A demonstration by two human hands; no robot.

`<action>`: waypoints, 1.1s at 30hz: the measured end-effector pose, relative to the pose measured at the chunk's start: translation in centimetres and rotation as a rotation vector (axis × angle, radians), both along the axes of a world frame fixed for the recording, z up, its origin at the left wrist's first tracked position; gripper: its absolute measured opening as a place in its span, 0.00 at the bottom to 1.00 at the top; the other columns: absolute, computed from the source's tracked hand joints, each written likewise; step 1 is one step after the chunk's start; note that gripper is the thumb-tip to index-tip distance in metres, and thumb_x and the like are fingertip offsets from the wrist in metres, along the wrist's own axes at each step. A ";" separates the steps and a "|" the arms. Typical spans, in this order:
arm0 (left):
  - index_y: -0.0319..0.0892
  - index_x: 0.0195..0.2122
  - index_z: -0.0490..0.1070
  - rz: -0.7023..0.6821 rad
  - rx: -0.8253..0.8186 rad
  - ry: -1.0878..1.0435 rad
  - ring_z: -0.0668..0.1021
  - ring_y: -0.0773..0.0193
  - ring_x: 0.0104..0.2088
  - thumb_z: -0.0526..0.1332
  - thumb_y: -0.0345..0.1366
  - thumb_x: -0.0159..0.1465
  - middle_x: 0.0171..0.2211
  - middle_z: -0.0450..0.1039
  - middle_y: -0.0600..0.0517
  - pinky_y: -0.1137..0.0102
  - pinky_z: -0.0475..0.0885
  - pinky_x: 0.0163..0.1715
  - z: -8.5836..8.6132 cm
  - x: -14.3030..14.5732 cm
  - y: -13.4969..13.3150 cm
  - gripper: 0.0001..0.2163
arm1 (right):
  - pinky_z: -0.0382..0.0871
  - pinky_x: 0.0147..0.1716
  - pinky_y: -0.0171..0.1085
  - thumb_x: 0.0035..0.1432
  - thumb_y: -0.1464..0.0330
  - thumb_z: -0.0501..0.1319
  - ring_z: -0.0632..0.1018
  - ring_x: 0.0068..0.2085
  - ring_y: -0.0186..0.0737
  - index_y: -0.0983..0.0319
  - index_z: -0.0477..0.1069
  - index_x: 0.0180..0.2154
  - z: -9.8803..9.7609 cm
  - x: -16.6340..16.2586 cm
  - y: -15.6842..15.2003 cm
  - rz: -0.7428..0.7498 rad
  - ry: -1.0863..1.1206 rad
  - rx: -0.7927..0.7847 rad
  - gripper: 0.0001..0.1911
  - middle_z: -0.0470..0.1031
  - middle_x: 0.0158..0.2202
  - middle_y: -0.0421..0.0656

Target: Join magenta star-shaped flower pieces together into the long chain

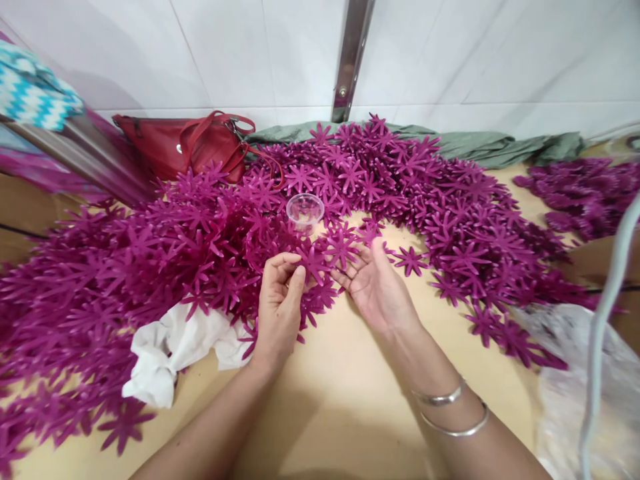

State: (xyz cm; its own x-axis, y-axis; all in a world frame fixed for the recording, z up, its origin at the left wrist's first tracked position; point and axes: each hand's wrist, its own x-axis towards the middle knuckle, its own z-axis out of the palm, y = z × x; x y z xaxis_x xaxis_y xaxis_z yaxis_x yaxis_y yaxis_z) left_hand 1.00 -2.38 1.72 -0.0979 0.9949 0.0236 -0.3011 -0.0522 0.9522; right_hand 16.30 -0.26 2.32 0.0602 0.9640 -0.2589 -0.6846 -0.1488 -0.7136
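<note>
Between the thumb and fingers of my left hand (281, 307) is a magenta flower-shaped piece (313, 264) with long narrow petals. My right hand (377, 287) is turned palm up, thumb raised and fingers apart, two silver bangles on its wrist. Its fingertips are beside another magenta flower piece (342, 246); whether they touch it I cannot tell. A big heap of the same flower pieces (200, 227) spreads around both hands. Just beyond them a small clear plastic cup (305, 212) stands among the flowers. One single flower (410, 261) lies on the tabletop right of my right hand.
Crumpled white tissue (173, 343) lies left of my left hand. A red handbag (170, 143) and green cloth (480, 148) are at the back by the tiled wall. On the right are a clear plastic bag (590, 400), a pale cable (603, 320) and more purple pieces (590, 190).
</note>
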 end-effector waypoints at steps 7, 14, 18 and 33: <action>0.47 0.51 0.77 0.009 -0.011 0.100 0.78 0.65 0.45 0.65 0.43 0.69 0.48 0.75 0.51 0.69 0.75 0.53 -0.1 -0.2 0.2 0.12 | 0.72 0.33 0.34 0.50 0.62 0.76 0.75 0.29 0.33 0.57 0.78 0.39 0.0 -0.4 -0.4 -0.046 -0.294 0.117 0.15 0.78 0.29 0.35; 0.48 0.54 0.79 0.004 0.026 0.258 0.76 0.59 0.54 0.68 0.44 0.67 0.54 0.71 0.47 0.66 0.71 0.59 -0.1 -0.1 0.2 0.16 | 0.63 0.28 0.33 0.55 0.60 0.72 0.69 0.27 0.32 0.58 0.75 0.40 -0.4 -0.6 -0.8 0.050 -0.433 0.130 0.14 0.73 0.26 0.34; 0.48 0.53 0.80 -0.010 0.030 0.253 0.74 0.58 0.56 0.69 0.45 0.65 0.54 0.69 0.47 0.65 0.71 0.59 0.0 -0.1 0.3 0.16 | 0.62 0.29 0.34 0.57 0.56 0.71 0.68 0.27 0.33 0.59 0.76 0.39 -0.8 -0.7 -0.9 0.075 -0.510 0.139 0.15 0.69 0.24 0.33; 0.46 0.49 0.80 -0.029 -0.001 0.233 0.77 0.59 0.52 0.69 0.44 0.64 0.51 0.74 0.47 0.67 0.72 0.55 -0.1 -0.2 0.4 0.14 | 0.56 0.25 0.35 0.59 0.61 0.69 0.63 0.25 0.31 0.59 0.69 0.28 0.1 -0.9 -1.3 0.063 -0.777 0.224 0.13 0.65 0.22 0.33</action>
State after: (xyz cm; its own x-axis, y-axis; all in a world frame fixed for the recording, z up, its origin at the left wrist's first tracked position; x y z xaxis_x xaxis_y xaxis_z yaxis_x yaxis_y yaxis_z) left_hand 0.83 -1.99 1.58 -0.0613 0.9973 0.0409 -0.0741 -0.0454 0.9962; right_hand 15.41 -1.60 2.44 0.0871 0.9956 0.0340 0.0238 0.0320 -0.9992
